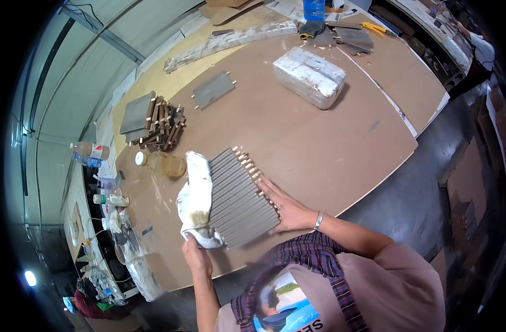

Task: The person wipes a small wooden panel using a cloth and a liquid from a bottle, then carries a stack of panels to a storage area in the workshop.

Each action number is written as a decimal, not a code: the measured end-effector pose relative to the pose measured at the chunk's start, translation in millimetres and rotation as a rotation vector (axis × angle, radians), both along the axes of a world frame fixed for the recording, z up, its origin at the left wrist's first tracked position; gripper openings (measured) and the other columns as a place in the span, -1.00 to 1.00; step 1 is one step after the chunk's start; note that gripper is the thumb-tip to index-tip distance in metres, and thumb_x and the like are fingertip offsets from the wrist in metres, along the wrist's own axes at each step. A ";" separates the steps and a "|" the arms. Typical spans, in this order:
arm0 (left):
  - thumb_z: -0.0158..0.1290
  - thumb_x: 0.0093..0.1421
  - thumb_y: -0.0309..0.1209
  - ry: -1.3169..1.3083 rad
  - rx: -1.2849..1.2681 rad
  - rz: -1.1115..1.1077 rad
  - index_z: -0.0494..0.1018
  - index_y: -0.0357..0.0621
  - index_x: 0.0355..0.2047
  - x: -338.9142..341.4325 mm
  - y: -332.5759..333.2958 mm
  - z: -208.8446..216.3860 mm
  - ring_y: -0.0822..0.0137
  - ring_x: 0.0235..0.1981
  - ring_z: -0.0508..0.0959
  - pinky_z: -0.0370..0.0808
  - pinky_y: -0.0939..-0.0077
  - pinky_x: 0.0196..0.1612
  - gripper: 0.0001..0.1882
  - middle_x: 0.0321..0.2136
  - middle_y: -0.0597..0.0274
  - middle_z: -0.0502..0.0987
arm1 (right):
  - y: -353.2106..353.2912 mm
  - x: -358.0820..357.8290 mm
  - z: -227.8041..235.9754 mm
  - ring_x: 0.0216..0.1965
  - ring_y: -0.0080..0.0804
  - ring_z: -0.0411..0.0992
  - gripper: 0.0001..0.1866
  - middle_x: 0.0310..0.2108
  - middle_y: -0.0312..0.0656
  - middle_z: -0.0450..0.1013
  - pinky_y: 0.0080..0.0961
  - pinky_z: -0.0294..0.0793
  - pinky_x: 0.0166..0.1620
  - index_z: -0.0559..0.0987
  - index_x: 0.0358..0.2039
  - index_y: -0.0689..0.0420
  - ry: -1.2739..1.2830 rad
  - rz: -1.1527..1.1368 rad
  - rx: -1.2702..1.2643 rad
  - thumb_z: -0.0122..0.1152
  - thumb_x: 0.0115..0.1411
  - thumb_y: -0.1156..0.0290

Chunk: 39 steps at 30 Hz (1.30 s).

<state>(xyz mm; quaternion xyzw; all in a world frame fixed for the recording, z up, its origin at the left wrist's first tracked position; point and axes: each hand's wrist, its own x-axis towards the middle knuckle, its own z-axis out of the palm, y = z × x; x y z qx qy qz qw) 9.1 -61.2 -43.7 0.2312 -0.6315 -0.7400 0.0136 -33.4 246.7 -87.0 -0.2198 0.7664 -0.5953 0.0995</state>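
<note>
The left hand (196, 257) is closed on the lower end of a stained white rag (196, 202), fingers bunched into the cloth, and the rag lies pressed along the near-left edge of a row of grey slats (239, 196). The right hand (286, 207) is spread flat, fingers apart and clamped on nothing, its palm bearing against the opposite side of the row where short wooden dowels (247, 162) stick out of the slat ends.

The slats look like thin, stiff grey boards stood on edge and packed face to face into one block, pale pegs projecting along one side. As a bundle they probably have some weight, yet are loose from one another, so they would likely fan out or topple unless squeezed from both long sides at once; the pegs seem the fragile part. The rag is soft and limp.

The block rests on the brown table (319, 144), right before the person. Just beyond the rag lies a plastic bottle (161, 164); farther left of it, a jumbled pile of more slats (156, 124).
</note>
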 end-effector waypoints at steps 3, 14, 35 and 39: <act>-0.08 0.38 -0.19 -0.032 0.109 -0.051 0.38 -0.30 -0.01 8.8 4.1 -24.3 0.33 -0.11 0.50 0.41 0.36 -0.04 -0.61 -0.15 0.19 0.51 | -7.9 0.1 -10.8 0.43 0.02 -0.25 0.45 0.41 0.15 -0.26 -0.29 -0.09 0.41 -0.27 0.41 0.12 -0.019 0.036 -0.035 0.61 -0.34 0.31; -0.10 0.36 -0.23 -0.166 -0.553 -0.485 0.39 -0.41 -0.01 -27.6 20.8 49.6 0.22 0.02 0.50 0.39 0.28 0.09 -0.57 0.00 -0.07 0.48 | -5.8 3.7 -7.6 0.38 0.12 -0.11 0.41 0.36 0.24 -0.15 -0.28 0.00 0.38 -0.25 0.39 0.24 0.040 -0.019 0.043 0.60 -0.29 0.23; -0.01 0.14 -0.47 0.298 -1.416 -0.882 0.31 -0.21 0.18 28.2 22.4 15.0 -0.01 0.31 0.19 -0.03 -0.18 0.31 -0.46 0.19 -0.07 0.33 | -3.0 8.3 -9.8 0.37 0.09 -0.05 0.34 0.36 0.16 -0.12 -0.27 0.08 0.35 -0.12 0.38 0.24 0.018 -0.100 0.012 0.59 -0.29 0.20; -0.05 0.18 -0.45 0.228 -1.413 -0.764 0.36 -0.23 0.13 21.0 39.0 24.9 -0.13 0.31 0.16 -0.03 -0.24 0.29 -0.53 0.15 -0.07 0.36 | -6.1 8.0 -8.5 0.36 0.08 -0.03 0.34 0.36 0.17 -0.11 -0.28 0.07 0.35 -0.11 0.37 0.26 0.004 -0.067 0.005 0.59 -0.29 0.20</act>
